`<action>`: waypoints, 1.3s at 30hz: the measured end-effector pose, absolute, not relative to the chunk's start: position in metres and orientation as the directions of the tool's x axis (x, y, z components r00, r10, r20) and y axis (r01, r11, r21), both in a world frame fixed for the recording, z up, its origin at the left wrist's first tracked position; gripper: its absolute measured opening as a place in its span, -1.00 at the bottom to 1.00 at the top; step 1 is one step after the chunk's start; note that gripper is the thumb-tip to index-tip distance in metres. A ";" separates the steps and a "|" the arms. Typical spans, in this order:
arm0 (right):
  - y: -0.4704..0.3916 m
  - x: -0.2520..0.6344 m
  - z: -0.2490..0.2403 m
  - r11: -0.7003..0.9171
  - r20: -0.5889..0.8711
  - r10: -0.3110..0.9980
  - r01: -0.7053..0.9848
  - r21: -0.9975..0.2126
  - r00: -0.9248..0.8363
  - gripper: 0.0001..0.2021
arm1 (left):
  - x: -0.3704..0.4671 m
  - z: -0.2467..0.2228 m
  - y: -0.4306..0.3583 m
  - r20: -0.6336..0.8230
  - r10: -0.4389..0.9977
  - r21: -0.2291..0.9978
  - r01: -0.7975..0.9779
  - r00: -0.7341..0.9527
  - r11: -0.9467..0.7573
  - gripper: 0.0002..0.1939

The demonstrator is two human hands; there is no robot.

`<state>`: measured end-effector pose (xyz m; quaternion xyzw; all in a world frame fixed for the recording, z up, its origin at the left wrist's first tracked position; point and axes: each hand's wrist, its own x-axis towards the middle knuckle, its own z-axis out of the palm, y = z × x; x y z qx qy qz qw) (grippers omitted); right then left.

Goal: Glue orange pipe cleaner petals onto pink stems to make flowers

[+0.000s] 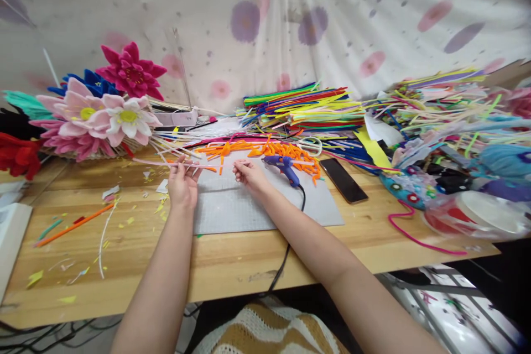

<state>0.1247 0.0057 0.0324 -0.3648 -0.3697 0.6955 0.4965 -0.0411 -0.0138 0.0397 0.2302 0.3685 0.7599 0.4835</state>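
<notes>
Head view: the left hand (183,183) is turned partly palm up, its fingers loosely curled, with a pale pink pipe cleaner (151,162) held across it between thumb and fingers. One end of that strand runs out to the left over the wooden table (232,265); the other crosses toward the right hand (252,176) above the grey cutting mat (232,213). The right hand has its thumb and forefinger pressed together in a fine pinch, the other fingers folded in behind. Whether those fingertips grip the strand's tip or something thinner, I cannot tell; the spot is too small and slightly blurred. The two hands are apart but near each other, both over the mat's left half.

Just beyond the right hand lies a blue glue gun (284,167), its nozzle directed left, its black cord (304,199) trailing down toward the table's front edge. Behind it, along the back of the mat, is a heap of bent orange pipe cleaners (286,150). A dark-screened smartphone (343,180) lies on the table just beside the mat's right edge. A bundle of multicoloured pipe cleaners (302,108) is piled farther back. To the left, fuzzy flowers cluster together, among them a magenta flower (133,73) and a white-and-pink one (128,116) with a yellow centre. A straight orange stem (78,224) lies nearer, amid yellow scraps.
</notes>
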 end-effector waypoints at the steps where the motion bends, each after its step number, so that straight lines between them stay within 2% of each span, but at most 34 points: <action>1: 0.006 0.124 0.032 -0.229 -0.134 0.961 -0.430 -0.873 -0.240 -0.62 | -0.041 0.041 -0.014 -0.022 0.906 0.767 -0.588 -0.423 -0.256 -0.92; 9: -0.002 0.131 0.037 -0.192 -0.028 0.901 -0.340 -0.920 -0.434 -0.64 | -0.040 0.043 -0.012 -0.222 0.907 0.634 -0.759 -0.359 -0.145 -0.78; 14: -0.001 0.140 0.044 -0.092 0.028 0.823 -0.182 -0.979 -0.568 -0.73 | -0.039 0.042 -0.011 -0.226 0.933 0.552 -0.826 -0.279 -0.113 -0.81; 18: 0.002 0.143 0.046 -0.001 0.003 0.731 -0.005 -1.000 -0.682 -0.78 | -0.040 0.043 -0.011 -0.213 0.948 0.508 -0.856 -0.235 -0.098 -0.84; 25: 0.000 0.143 0.049 0.260 0.025 0.694 0.218 -0.941 -0.719 -0.93 | -0.037 0.038 -0.010 -0.178 0.932 0.676 -0.728 -0.315 -0.117 -0.92; 29: -0.002 0.144 0.048 0.403 0.051 0.666 0.302 -0.864 -0.744 -0.93 | -0.032 0.037 -0.011 -0.134 0.940 0.732 -0.671 -0.313 -0.119 -0.90; 39: -0.003 0.135 0.047 0.548 0.054 0.674 0.450 -0.705 -0.736 -0.88 | -0.026 0.037 -0.014 -0.143 0.946 0.774 -0.628 -0.291 -0.076 -0.93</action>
